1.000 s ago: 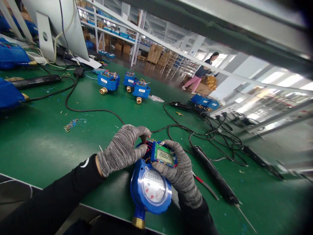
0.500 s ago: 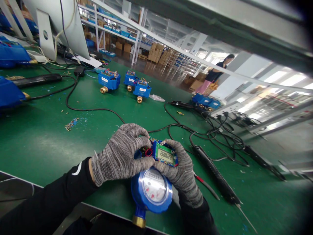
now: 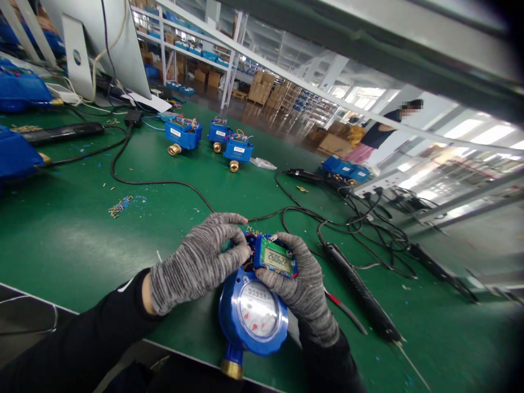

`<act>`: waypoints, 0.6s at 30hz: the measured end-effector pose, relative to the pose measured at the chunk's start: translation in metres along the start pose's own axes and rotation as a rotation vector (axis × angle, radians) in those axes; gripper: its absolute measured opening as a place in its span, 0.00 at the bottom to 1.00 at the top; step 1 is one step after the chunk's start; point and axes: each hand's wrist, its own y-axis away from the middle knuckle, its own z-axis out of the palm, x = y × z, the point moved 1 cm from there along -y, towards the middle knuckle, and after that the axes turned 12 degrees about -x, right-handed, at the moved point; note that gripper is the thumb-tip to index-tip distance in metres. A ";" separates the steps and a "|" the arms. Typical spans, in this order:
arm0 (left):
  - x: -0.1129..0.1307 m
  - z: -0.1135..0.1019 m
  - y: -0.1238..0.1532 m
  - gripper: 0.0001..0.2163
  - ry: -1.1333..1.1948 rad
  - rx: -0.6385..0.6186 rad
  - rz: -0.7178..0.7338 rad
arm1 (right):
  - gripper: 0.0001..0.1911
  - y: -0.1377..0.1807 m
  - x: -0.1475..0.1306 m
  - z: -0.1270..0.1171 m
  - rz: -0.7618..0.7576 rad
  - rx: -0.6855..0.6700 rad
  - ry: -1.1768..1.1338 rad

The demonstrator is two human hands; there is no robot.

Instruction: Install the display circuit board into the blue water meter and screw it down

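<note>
A blue water meter (image 3: 251, 316) with a round dial and a brass fitting lies on the green bench (image 3: 82, 234) near its front edge. Above the dial sits a small green circuit board with an LCD display (image 3: 277, 258) showing digits. My gloved right hand (image 3: 301, 286) grips the display board from the right side. My gloved left hand (image 3: 200, 262) is curled over the meter's left upper part, fingers pinched at the wires beside the board.
Three blue meter modules (image 3: 183, 134) stand further back. Black cables (image 3: 368, 229) and a black pen-like tool (image 3: 360, 292) lie at right. A monitor (image 3: 102, 43) stands at back left. Loose screws (image 3: 118, 207) lie at left. A person (image 3: 380, 134) walks beyond the bench.
My left hand shifted slightly on the meter, fingers moving from over the wires to their far side. The person in the background walked to the right.
</note>
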 end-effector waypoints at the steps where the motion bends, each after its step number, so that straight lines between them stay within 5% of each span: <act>1: -0.001 -0.001 -0.001 0.08 0.184 -0.056 -0.066 | 0.31 0.000 0.000 0.000 -0.003 -0.004 0.010; 3: -0.004 -0.004 -0.002 0.07 0.473 -0.200 -0.149 | 0.31 0.000 0.000 -0.001 0.001 -0.016 0.011; 5: -0.007 -0.006 -0.005 0.05 0.528 -0.260 -0.127 | 0.31 -0.001 -0.001 -0.001 0.001 -0.024 0.009; 12: -0.025 0.001 -0.021 0.03 -0.124 0.061 -0.028 | 0.29 -0.002 -0.004 0.000 0.006 -0.031 0.004; 18: -0.031 -0.008 -0.013 0.07 0.030 0.194 -0.097 | 0.31 -0.001 -0.003 -0.001 0.050 -0.019 0.060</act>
